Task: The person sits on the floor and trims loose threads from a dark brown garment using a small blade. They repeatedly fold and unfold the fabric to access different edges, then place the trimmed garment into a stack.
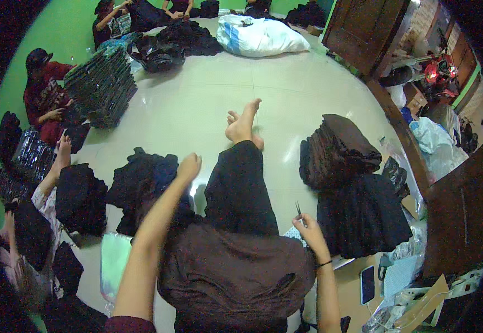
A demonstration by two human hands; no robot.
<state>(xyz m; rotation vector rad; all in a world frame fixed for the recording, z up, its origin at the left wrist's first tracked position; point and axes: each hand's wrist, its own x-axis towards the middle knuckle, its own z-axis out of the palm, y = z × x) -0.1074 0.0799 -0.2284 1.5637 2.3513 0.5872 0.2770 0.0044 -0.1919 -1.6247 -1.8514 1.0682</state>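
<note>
A stack of folded dark brown cloth lies across my lap, over outstretched legs in black trousers. My right hand, at the right end of this stack, grips small thread snips with their two thin blades pointing up. My left hand is raised beyond the lap, near a heap of dark garments. Its fingers look curled in, and whether anything is inside them is hidden. To the right stand a folded brown stack and a black cloth stack.
A phone lies on cardboard at the lower right. Co-workers sit along the left and far walls, one beside a tall stack of plastic-wrapped packs. A big white sack lies at the back. A motorbike stands beyond the doorway.
</note>
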